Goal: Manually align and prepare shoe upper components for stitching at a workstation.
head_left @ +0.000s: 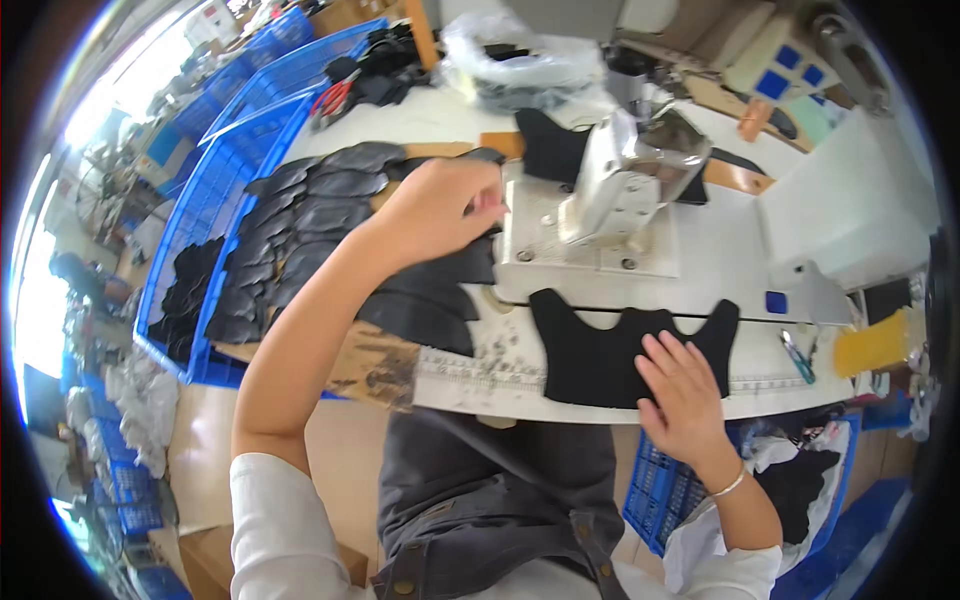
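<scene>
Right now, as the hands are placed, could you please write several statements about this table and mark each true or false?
1. The right hand has its fingers on a black cut piece. True.
2. The left hand lies on that same piece. False: the left hand is up near the machine's pale plate.
3. A teal-handled tool lies right of the piece. True.
4. The basket left of the dark stacked pieces is red. False: this basket is blue.

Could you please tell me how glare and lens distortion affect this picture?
Head view: bright patches near the left rim are blown out; head view: the white worktable bows along its front edge; head view: the black cut piece shows little surface detail.
</scene>
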Available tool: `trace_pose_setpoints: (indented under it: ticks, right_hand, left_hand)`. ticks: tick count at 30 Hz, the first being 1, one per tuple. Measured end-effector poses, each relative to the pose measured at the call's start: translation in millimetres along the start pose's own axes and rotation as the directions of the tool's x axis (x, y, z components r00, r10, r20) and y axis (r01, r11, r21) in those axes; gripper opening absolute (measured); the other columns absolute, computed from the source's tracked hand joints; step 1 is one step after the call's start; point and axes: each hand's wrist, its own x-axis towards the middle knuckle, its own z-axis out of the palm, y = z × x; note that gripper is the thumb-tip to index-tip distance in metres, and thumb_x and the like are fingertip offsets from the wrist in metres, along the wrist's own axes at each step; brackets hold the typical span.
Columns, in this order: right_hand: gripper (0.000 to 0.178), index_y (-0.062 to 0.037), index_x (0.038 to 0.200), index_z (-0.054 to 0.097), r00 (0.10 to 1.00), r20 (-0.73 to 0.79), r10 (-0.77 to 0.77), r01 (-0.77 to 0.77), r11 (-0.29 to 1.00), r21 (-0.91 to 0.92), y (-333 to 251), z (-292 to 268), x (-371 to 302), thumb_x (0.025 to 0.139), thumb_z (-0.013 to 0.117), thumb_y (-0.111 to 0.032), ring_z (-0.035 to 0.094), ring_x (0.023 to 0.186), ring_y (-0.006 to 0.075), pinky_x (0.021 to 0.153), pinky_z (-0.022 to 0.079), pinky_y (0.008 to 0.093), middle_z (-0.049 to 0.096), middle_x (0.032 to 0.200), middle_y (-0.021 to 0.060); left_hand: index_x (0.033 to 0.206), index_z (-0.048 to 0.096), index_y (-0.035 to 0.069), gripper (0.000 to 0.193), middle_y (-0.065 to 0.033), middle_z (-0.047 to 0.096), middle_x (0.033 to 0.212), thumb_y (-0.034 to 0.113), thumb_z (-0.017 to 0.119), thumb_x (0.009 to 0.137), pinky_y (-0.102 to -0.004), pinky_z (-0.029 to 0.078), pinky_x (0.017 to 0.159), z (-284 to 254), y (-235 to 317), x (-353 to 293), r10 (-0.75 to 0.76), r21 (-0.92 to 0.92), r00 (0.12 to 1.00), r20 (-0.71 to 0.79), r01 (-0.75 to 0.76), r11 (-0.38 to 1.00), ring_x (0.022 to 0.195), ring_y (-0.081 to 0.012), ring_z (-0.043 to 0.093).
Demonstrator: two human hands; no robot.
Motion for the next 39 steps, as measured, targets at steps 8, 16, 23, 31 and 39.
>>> trace_pose_setpoints:
  ticks: [8,16,23,31,39]
  right_hand:
    - [0.036,-0.0023,0.110,0.062,0.986,-0.066,-0.151,0.158,0.980,0.120,-18,4,20,0.073,0.064,-0.003,0.053,0.120,0.0322,0.102,0.039,0.0480,0.060,0.123,0.0127]
    - [0.036,-0.0013,0.111,0.060,0.953,0.032,-0.302,0.292,0.940,0.179,-51,21,94,0.078,0.067,-0.012,0.052,0.116,0.0284,0.098,0.041,0.0408,0.058,0.120,0.0112]
    - [0.035,-0.0050,0.108,0.062,0.938,0.024,-0.346,0.340,0.932,0.124,-59,55,138,0.076,0.070,-0.017,0.054,0.108,0.0263,0.090,0.044,0.0376,0.057,0.110,0.0108]
    - [0.034,-0.0061,0.105,0.065,0.938,0.012,-0.347,0.344,0.932,0.119,-59,56,142,0.073,0.071,-0.016,0.054,0.107,0.0247,0.088,0.044,0.0369,0.058,0.106,0.0091]
    - [0.029,-0.0039,0.101,0.066,0.938,-0.042,-0.345,0.347,0.925,0.156,-58,58,142,0.073,0.069,-0.012,0.055,0.104,0.0249,0.087,0.045,0.0371,0.059,0.105,0.0096]
  left_hand:
    - [0.094,0.062,0.006,0.026,-0.0067,0.059,0.096,0.016,0.070,0.071,-0.0339,0.045,0.082,26,21,-118,0.253,0.237,0.967,0.043,-0.255,0.937,0.086,-0.0221,0.057]
    - [0.089,0.061,0.002,0.027,-0.0047,0.057,0.090,0.009,0.065,0.063,-0.0320,0.046,0.080,57,25,-140,0.334,0.480,0.942,-0.023,-0.283,0.831,0.079,-0.0194,0.057]
    - [0.088,0.061,0.004,0.026,-0.0033,0.057,0.087,0.009,0.065,0.063,-0.0320,0.046,0.083,57,28,-135,0.247,0.369,0.964,-0.095,-0.196,0.908,0.076,-0.0179,0.057]
    - [0.088,0.061,0.003,0.020,-0.0057,0.059,0.084,0.001,0.063,0.069,-0.0337,0.048,0.074,45,12,-133,-0.006,0.042,0.883,-0.470,0.029,0.999,0.076,-0.0194,0.060]
    - [0.091,0.055,0.008,0.012,0.0025,0.055,0.072,0.006,0.066,0.085,-0.0188,0.043,0.062,-51,-64,-187,-0.684,-0.689,0.096,-0.723,-0.175,0.704,0.064,-0.0054,0.053]
